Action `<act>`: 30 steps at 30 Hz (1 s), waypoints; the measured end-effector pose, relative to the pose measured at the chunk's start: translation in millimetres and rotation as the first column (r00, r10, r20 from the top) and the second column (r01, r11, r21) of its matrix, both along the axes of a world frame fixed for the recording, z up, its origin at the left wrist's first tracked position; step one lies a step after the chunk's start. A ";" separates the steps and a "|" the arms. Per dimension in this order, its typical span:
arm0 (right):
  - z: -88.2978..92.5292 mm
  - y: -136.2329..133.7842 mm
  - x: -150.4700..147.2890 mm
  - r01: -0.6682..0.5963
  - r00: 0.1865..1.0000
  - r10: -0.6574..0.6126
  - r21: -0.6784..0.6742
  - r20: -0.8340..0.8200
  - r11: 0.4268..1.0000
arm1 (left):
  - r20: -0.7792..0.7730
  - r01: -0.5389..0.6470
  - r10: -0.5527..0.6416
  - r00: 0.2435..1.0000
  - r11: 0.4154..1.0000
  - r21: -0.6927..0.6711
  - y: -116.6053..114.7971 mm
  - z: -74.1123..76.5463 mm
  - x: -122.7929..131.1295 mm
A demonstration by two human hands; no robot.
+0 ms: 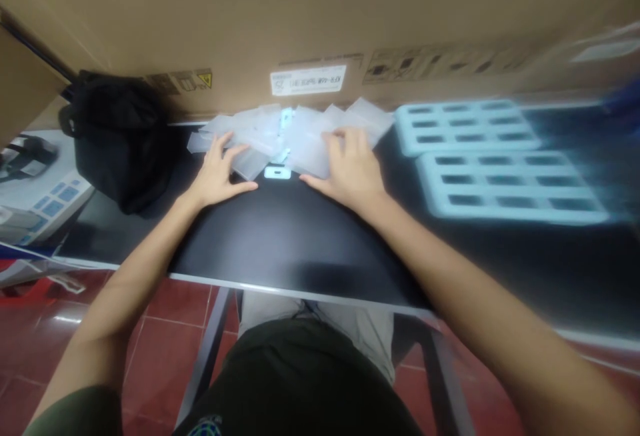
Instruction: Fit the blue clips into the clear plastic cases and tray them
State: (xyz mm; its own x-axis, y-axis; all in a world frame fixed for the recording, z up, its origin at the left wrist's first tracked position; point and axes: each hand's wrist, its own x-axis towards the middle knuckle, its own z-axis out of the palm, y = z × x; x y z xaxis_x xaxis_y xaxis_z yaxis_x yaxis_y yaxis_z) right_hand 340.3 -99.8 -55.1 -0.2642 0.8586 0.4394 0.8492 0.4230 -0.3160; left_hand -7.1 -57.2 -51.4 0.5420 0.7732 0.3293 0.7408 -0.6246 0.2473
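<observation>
Head view of a person seated at a dark, smooth-topped bench [280, 236], both bare hands laid on a loose heap of small clear plastic bags [295, 133] at the far edge, against a wall of brown corrugated cardboard [320, 16] bearing a white printed label [308, 80]. The left hand [217, 173] rests flat, fingers spread, on the left part of the heap; its grip is open and closes on nothing. The right hand [353, 166] lies palm down on the right part, fingers slightly curled over the film; it presses rather than pinches, and whether a bag is caught beneath the fingertips cannot be told. The bags are thin, translucent, flat and rectangular, overlapping in no order; a few appear to contain small pale blue pieces, though blur hides detail. One small pale blue rectangular part [277, 173] lies alone on the bench just in front of the heap, between the two hands. To the right, well apart from the hands, two pale blue moulded trays [500, 169] with rows of rectangular pockets lie side by side; their pockets look dark and unfilled. Judged from this arrangement, the work is at an early stage: the bags remain heaped and unsorted. A black fabric bag [117, 146] stands at the left.
</observation>
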 end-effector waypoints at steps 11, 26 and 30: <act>3.7 -4.1 0.6 -0.011 0.999 0.010 0.028 0.034 1.000 | -0.066 -0.088 0.107 0.992 0.967 0.240 -45.0 19.6 35.6; -9.2 12.1 5.2 -0.126 0.989 0.137 0.159 -0.061 0.979 | -0.264 -0.088 0.130 0.956 0.982 0.164 -66.0 18.5 118.5; -10.8 14.1 7.9 -0.140 0.984 0.156 0.164 -0.085 0.976 | -0.273 -0.114 0.179 0.945 0.964 0.238 -46.5 21.5 126.6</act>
State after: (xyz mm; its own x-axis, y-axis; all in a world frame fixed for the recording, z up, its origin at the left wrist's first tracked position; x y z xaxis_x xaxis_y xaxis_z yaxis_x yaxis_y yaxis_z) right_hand 348.3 -85.7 -65.9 -0.3330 0.7311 0.5954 0.7421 0.5928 -0.3128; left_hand 119.4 -103.7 -29.9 0.5247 0.7792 0.3430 0.8472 -0.5174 -0.1206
